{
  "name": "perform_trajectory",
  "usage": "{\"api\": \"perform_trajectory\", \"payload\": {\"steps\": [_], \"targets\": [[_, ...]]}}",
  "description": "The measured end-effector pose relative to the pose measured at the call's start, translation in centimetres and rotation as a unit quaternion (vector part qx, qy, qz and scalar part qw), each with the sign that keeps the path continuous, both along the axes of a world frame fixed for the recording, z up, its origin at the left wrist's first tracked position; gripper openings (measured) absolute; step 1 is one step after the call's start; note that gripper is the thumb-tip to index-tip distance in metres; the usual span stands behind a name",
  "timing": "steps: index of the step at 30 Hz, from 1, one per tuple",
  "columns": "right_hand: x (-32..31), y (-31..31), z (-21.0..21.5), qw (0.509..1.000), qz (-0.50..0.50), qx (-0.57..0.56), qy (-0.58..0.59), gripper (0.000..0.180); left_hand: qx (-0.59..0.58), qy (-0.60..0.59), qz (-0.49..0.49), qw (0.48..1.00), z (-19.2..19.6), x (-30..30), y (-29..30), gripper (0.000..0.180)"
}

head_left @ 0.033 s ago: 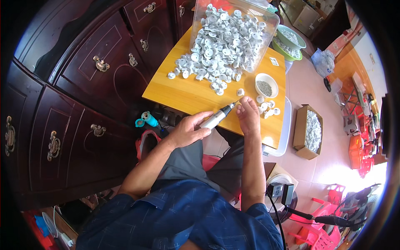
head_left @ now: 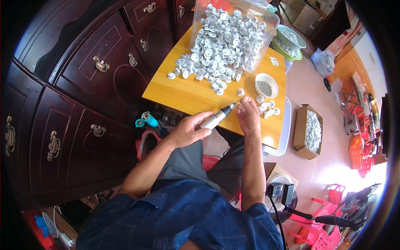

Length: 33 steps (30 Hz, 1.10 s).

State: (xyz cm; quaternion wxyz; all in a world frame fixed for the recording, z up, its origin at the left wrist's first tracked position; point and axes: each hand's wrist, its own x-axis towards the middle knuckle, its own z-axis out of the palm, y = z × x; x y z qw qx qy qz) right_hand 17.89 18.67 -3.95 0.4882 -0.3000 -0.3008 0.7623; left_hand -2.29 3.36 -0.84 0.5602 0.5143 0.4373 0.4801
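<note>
Head view: silver tool [head_left: 213,121] in your left hand [head_left: 191,131], its point at your right fingertips

You have the silver tool near the middle of the frame, slanting up and to the right over the near edge of the yellow table [head_left: 166,89]. Your left thumb and fingers close around its smooth barrel, while the dark collar and thin tip stay uncovered. Your right hand [head_left: 249,114] is curled just beside that tip, its fingers drawn together; whether they pinch something small, you cannot tell from here.

The barrel looks rigid and probably has some weight, yet seems light enough for one hand. Its polished surface may slip under damp fingers, so the thick middle seems your best hold; the thin tip is likely the delicate part.

The white pieces [head_left: 225,46], heaped at upper centre in and before the clear bin [head_left: 266,33], look light, stiff and plastic. Take one by its round rim; a loose one may roll. The tiny grey bits in the white bowl [head_left: 273,81], right of centre, look hard and fiddly, suited to a fingertip pinch.
</note>
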Motion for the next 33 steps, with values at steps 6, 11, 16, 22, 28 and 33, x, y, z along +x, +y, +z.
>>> {"api": "perform_trajectory", "payload": {"steps": [6, 11, 16, 22, 28, 33], "targets": [[0.3, 0.4, -0.5, 1.000, 0.012, 0.001, 0.013, 0.005, -0.003, 0.016, -0.005, 1.000, 0.2, 0.2, 0.1, 0.057], [0.0, 0.3, -0.3, 1.000, 0.004, -0.007, 0.004, 0.009, 0.000, 0.025, -0.003, 1.000, 0.1, 0.2, 0.0, 0.058], [0.0, 0.2, -0.4, 1.000, 0.012, -0.007, -0.013, 0.010, 0.011, 0.050, 0.001, 0.999, -0.2, 0.0, 0.0, 0.057], [-0.1, 0.2, -0.5, 0.999, 0.040, -0.023, -0.029, 0.015, 0.113, 0.258, 0.047, 0.958, 0.7, -0.1, -0.1, 0.060], [-0.3, -0.1, 0.9, 0.997, 0.027, -0.030, -0.071, 0.023, 0.112, 0.268, 0.061, 0.955, 0.9, 0.1, 0.1, 0.061], [-0.1, 0.5, 0.8, 0.999, 0.002, -0.012, -0.049, 0.021, 0.120, 0.244, 0.089, 0.958, 0.1, 0.3, 0.4, 0.060]]}}
